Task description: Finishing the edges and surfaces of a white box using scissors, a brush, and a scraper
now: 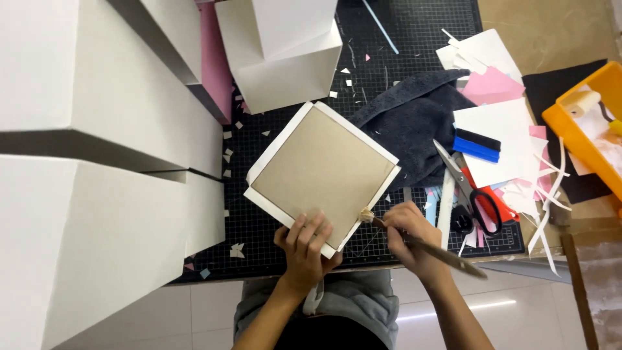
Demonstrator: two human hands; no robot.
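A square of brown cardboard (321, 172) lies on a larger white paper sheet (280, 144), tilted like a diamond on the black cutting mat (414, 32). My left hand (304, 249) presses down on the cardboard's near corner, fingers spread. My right hand (409, 236) grips a wooden-handled brush (427, 248); its bristle tip touches the white paper flap at the cardboard's lower right edge.
Large white boxes (97, 129) fill the left side, and another white folded box (285, 58) stands at the back. A dark grey towel (414, 123), red-handled scissors (479, 201), a blue squeegee (476, 146), paper scraps and a yellow tray (576, 136) lie to the right.
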